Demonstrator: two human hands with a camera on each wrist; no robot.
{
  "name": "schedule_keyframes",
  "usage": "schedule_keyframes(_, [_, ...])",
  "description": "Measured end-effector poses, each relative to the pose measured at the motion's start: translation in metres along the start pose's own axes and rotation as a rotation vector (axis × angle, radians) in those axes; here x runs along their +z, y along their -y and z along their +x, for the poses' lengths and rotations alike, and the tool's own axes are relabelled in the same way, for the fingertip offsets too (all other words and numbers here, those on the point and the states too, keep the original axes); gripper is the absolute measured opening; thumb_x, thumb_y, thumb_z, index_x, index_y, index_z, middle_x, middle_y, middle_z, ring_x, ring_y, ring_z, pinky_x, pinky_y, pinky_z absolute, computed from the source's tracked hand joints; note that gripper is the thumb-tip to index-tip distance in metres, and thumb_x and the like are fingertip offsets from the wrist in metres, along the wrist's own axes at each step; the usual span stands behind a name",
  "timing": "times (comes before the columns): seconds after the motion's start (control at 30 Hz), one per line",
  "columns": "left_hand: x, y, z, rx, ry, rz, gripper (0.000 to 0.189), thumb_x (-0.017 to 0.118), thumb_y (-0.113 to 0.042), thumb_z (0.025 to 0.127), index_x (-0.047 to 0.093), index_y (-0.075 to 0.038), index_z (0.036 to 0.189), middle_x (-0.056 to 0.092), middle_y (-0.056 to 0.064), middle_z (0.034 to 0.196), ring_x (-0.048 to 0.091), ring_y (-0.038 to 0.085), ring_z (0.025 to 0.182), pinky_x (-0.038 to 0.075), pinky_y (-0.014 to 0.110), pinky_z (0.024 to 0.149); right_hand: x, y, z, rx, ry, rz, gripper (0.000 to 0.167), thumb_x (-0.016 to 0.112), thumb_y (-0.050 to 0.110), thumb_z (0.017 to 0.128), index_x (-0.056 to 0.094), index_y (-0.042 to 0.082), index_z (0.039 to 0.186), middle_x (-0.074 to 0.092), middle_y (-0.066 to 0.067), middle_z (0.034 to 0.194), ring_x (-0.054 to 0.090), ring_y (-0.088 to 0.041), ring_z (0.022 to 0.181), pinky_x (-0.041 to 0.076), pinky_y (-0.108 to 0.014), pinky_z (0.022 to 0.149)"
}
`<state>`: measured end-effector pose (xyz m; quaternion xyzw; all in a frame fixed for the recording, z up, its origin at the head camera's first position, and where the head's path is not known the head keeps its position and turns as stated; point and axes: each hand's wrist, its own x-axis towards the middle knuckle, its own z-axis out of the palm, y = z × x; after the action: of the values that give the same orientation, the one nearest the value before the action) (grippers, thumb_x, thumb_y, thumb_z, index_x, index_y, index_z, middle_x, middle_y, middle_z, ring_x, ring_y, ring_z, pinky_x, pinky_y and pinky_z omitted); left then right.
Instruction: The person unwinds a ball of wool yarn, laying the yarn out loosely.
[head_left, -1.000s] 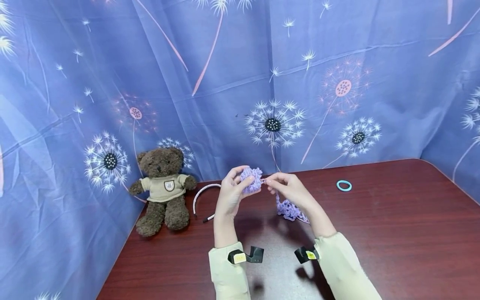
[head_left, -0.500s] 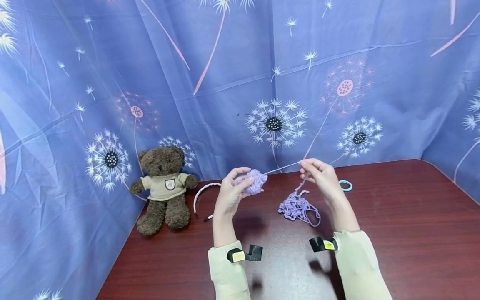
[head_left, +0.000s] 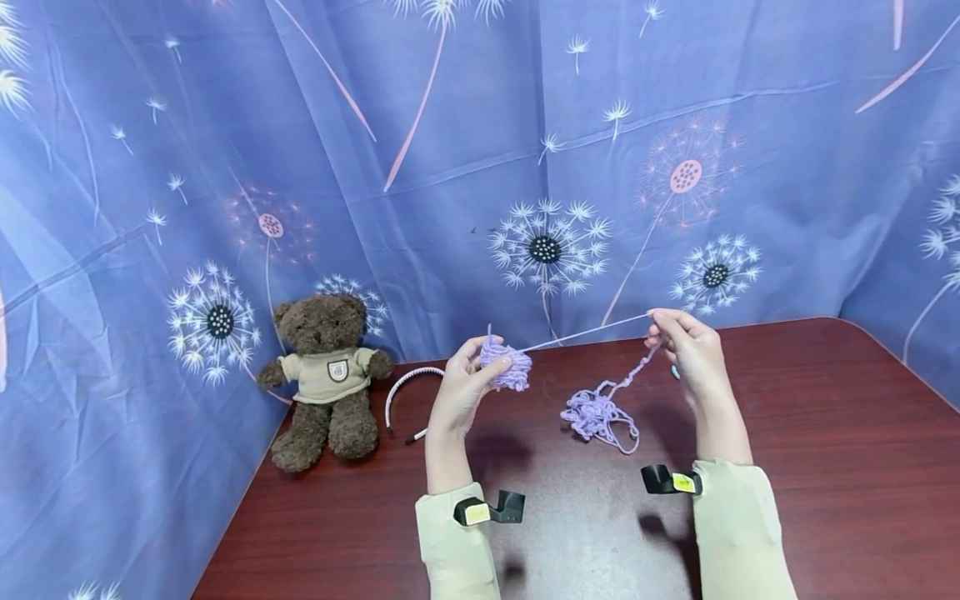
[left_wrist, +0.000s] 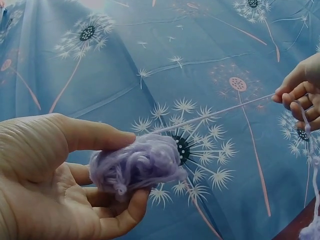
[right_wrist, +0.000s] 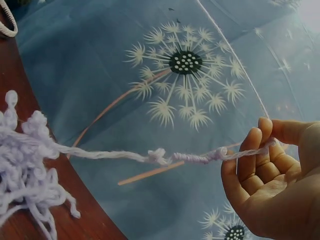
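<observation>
My left hand [head_left: 459, 387] grips a small ball of purple yarn [left_wrist: 137, 165], thumb on top and fingers beneath. From the ball a single yarn strand [head_left: 585, 334] runs taut up to my right hand [head_left: 693, 358], which pinches it between thumb and fingertips. Below the right hand the strand carries on, knotted and twisted in the right wrist view, down to a loose purple yarn tangle [head_left: 596, 414]. That tangle lies on the dark red table [head_left: 555, 533], between and below the two hands.
A brown teddy bear [head_left: 318, 379] in a beige shirt sits at the table's left. Beside it lies a white headband [head_left: 397, 392], partly behind the left hand. A turquoise ring [head_left: 675, 372] is mostly hidden by the right hand. A blue dandelion-print curtain [head_left: 450, 167] hangs behind.
My right hand has moved right and slightly up, drawing out a longer strand between it and the ball. The ball has turned a little in my left hand, which stays in place.
</observation>
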<state>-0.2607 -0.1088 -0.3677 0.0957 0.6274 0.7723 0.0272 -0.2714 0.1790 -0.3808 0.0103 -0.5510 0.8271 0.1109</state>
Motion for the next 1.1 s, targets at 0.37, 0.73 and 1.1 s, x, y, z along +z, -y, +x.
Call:
schedule_keyframes(0.37, [-0.002, -0.002, 0.0, -0.01, -0.127, -0.146, 0.031, 0.055, 0.003, 0.092, 0.049, 0.004, 0.122, 0.063, 0.002, 0.095, 0.063, 0.01, 0.076, 0.057, 0.025, 0.063, -0.002, 0.001, -0.001, 0.001, -0.011, -0.013, 0.022, 0.058, 0.013, 0.097, 0.072, 0.023, 0.082, 0.065, 0.01, 0.066, 0.062, 0.0, 0.06, 0.051, -0.012, 0.06])
schedule_keyframes(0.73, [-0.009, -0.006, -0.003, 0.022, -0.228, -0.237, 0.029, 0.054, 0.014, 0.088, 0.056, -0.006, 0.11, 0.056, 0.006, 0.104, 0.062, 0.012, 0.086, 0.06, 0.027, 0.071, -0.012, 0.001, 0.0, -0.012, -0.022, 0.047, 0.018, 0.06, 0.013, 0.096, 0.073, 0.019, 0.085, 0.066, 0.008, 0.066, 0.063, -0.003, 0.058, 0.051, -0.014, 0.058])
schedule_keyframes(1.1, [-0.01, -0.006, -0.003, 0.018, -0.15, -0.214, 0.031, 0.052, 0.013, 0.089, 0.051, 0.0, 0.118, 0.061, 0.001, 0.09, 0.066, 0.01, 0.073, 0.062, 0.035, 0.07, -0.01, -0.003, 0.002, -0.014, -0.016, 0.015, 0.02, 0.059, 0.012, 0.097, 0.072, 0.021, 0.085, 0.066, 0.009, 0.067, 0.063, -0.001, 0.06, 0.052, -0.013, 0.06])
